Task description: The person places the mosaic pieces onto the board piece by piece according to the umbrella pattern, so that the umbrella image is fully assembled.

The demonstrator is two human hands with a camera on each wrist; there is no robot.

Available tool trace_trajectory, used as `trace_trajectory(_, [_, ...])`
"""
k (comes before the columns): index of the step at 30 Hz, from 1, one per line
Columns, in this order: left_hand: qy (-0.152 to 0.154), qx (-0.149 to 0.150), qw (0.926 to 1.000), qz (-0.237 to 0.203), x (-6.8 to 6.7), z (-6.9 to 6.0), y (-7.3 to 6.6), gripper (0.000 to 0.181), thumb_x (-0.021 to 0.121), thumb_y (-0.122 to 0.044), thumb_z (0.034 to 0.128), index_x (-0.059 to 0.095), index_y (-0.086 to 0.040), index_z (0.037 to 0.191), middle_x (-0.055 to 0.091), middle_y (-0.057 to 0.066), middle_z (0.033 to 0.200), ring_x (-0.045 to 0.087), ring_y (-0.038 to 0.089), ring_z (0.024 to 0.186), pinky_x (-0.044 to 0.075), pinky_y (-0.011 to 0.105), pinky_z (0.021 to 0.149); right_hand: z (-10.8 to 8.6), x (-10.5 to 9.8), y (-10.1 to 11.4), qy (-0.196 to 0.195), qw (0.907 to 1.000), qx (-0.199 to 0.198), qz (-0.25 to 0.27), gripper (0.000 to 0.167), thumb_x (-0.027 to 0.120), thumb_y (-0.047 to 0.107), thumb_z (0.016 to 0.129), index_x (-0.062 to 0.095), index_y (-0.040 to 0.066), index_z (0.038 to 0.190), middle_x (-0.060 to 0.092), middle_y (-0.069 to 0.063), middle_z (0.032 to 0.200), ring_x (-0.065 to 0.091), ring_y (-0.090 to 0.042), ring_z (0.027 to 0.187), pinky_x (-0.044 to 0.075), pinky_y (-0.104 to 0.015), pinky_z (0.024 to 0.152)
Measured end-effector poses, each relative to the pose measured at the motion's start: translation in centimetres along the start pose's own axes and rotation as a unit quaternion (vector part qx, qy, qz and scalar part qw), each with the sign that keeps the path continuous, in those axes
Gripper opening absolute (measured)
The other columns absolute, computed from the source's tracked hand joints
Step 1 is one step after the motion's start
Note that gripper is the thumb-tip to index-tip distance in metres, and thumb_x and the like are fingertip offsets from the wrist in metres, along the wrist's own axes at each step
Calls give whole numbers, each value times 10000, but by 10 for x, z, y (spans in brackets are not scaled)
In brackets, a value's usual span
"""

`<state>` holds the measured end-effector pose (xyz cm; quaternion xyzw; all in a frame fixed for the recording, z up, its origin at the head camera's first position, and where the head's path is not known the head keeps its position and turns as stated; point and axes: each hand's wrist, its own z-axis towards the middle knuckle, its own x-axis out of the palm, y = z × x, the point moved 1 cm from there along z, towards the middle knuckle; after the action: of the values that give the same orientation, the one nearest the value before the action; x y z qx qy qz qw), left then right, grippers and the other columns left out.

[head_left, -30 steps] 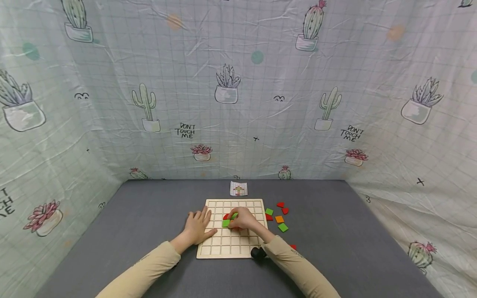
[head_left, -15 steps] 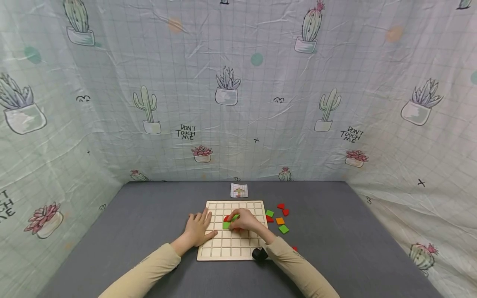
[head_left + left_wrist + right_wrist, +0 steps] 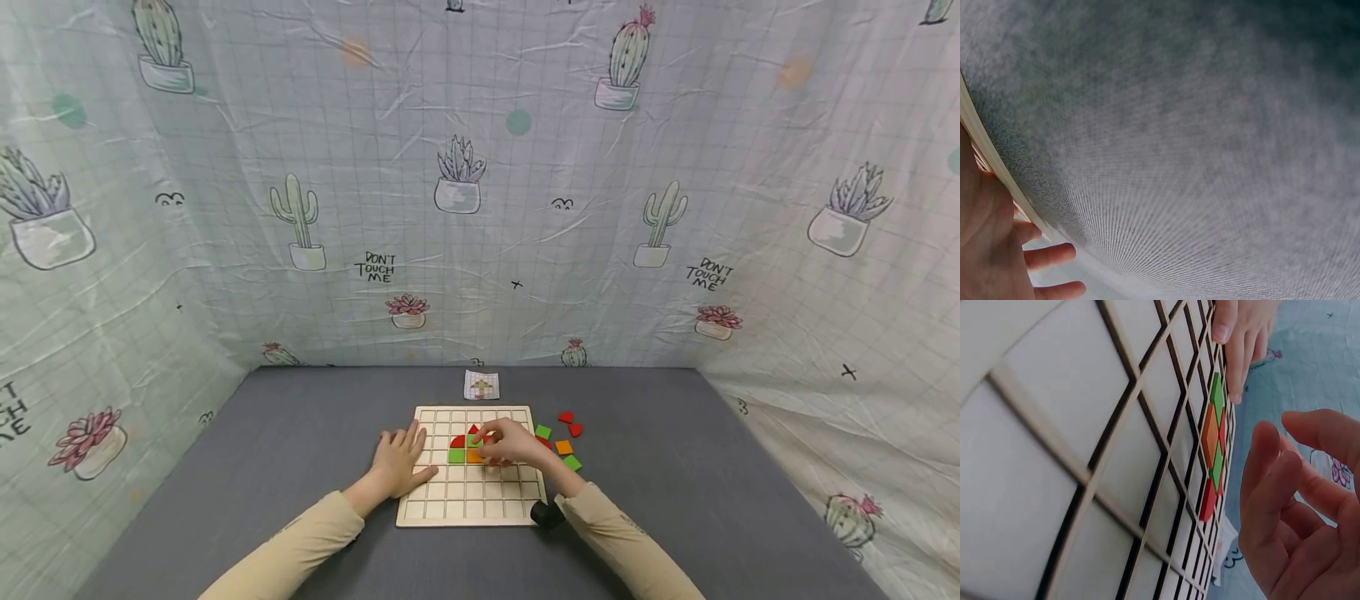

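A cactus-print cloth [image 3: 405, 125] is hanging behind the grey tabletop [image 3: 322, 433], where a wooden grid board [image 3: 435, 510] is lying. The left hand [image 3: 395, 462] is resting on its left edge, fingers extended; the right hand [image 3: 513, 442] is hovering over it, loosely curved, holding nothing. Work seems partway: a red quarter-round tile [image 3: 458, 442], a green square tile [image 3: 457, 457] and an orange square tile [image 3: 474, 457] are among those occupying cells, while loose tiles [image 3: 563, 447] are waiting on the right.

Tiles [image 3: 457, 456] on board [image 3: 453, 490], loose tiles [image 3: 563, 447] to its right, card [image 3: 482, 385] behind.
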<state>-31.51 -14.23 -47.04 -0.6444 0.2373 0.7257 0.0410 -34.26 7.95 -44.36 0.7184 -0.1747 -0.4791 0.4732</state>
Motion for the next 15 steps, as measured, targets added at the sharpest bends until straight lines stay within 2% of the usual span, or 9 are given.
trace_trajectory(3, [21, -1, 10000, 29, 1, 1, 0, 709, 339, -604, 867, 396, -85, 1345, 369, 109, 1404, 439, 267, 1136, 333, 493, 878, -8, -5, -2, -7, 9999, 111, 42, 228, 616, 117, 822, 628, 6, 1020, 642, -202, 780, 616, -341, 642, 456, -287, 482])
trace_trajectory(9, [63, -9, 10000, 28, 3, 1, 0, 714, 320, -612, 868, 388, -91, 1352, 359, 108, 1411, 437, 266, 1140, 332, 494, 879, -23, -15, -3, 19, 10000, -46, 8, 248, 572, 107, 851, 606, -28, 1056, 634, -250, 851, 599, -419, 693, 447, -282, 471])
trace_trajectory(15, [59, 26, 10000, 23, -1, 0, 0, 712, 328, -607, 869, 393, -84, 1347, 367, 112, 1405, 443, 267, 1135, 337, 493, 869, -32, -31, -15, 157, 9992, -287, -208, 257, 588, 140, 849, 608, -4, 1060, 644, -198, 822, 615, -363, 676, 469, -306, 496])
